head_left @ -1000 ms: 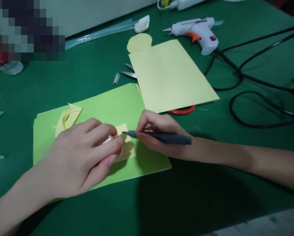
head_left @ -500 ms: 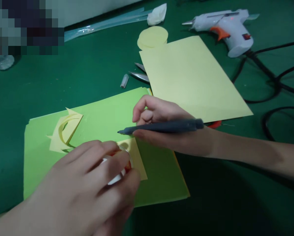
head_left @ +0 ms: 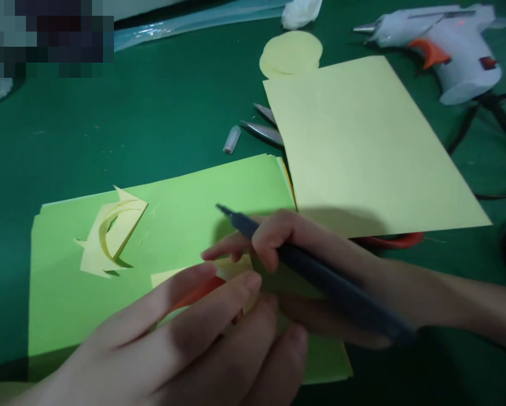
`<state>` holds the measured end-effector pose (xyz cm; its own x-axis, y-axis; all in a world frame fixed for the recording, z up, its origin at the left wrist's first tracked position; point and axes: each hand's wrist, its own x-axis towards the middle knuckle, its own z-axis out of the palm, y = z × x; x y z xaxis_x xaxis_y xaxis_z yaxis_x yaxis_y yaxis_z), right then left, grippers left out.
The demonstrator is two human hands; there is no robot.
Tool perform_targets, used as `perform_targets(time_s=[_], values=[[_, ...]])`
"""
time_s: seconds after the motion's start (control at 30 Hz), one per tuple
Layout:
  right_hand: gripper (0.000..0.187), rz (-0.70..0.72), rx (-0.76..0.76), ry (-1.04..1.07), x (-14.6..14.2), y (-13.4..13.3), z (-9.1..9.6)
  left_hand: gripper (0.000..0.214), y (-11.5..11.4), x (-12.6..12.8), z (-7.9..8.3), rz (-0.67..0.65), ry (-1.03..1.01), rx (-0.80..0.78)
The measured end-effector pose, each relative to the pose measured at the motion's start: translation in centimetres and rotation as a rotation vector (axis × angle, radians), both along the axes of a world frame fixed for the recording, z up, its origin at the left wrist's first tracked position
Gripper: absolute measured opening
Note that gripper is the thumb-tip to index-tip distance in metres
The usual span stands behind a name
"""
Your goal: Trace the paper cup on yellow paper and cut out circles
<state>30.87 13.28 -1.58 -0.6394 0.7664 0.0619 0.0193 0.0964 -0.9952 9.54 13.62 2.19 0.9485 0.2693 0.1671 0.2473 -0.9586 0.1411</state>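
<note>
My right hand point(head_left: 290, 242) holds a dark marker pen point(head_left: 337, 285), tip pointing up and left above the stack of green paper point(head_left: 202, 192). Low in the view, my left hand point(head_left: 202, 338) curls over a red-and-white round object point(head_left: 199, 291), mostly hidden by the fingers. Under that object a small pale yellow piece of paper point(head_left: 162, 279) lies on the green stack. To the left rests a yellow paper scrap point(head_left: 94, 256) with a curved cut-out.
A larger yellow sheet point(head_left: 363, 141) partly covers scissors point(head_left: 263, 133); their red handle point(head_left: 400, 241) shows below. Yellow paper discs point(head_left: 293, 48) sit behind. At upper right lies a white glue gun point(head_left: 439, 34) with a black cord. A small translucent tube point(head_left: 232, 140) and clear strips point(head_left: 202, 20) lie farther off.
The marker has swung from nearly level to slanting, its back end dropping toward me. My left hand has shifted right with its fingers more extended. The whole view has shifted slightly.
</note>
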Motion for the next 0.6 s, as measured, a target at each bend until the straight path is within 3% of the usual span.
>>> perform_targets(time_s=[0.07,0.17,0.33,0.6], values=[[0.028,0.083,-0.081,0.026,-0.2,-0.1,0.1,0.034,0.0,0.1,0.0,-0.045,-0.001,0.006],[0.035,0.081,-0.115,0.050,-0.9,-0.1,0.1,0.036,0.1,0.2,0.1,-0.050,-0.005,-0.004],[0.021,0.031,-0.137,0.041,-1.7,-0.1,0.2,0.035,-0.1,0.2,0.3,0.001,-0.054,-0.059],[0.019,0.061,-0.156,0.035,-1.6,-0.2,0.1,0.043,-2.3,0.2,0.1,0.103,-0.036,0.025]])
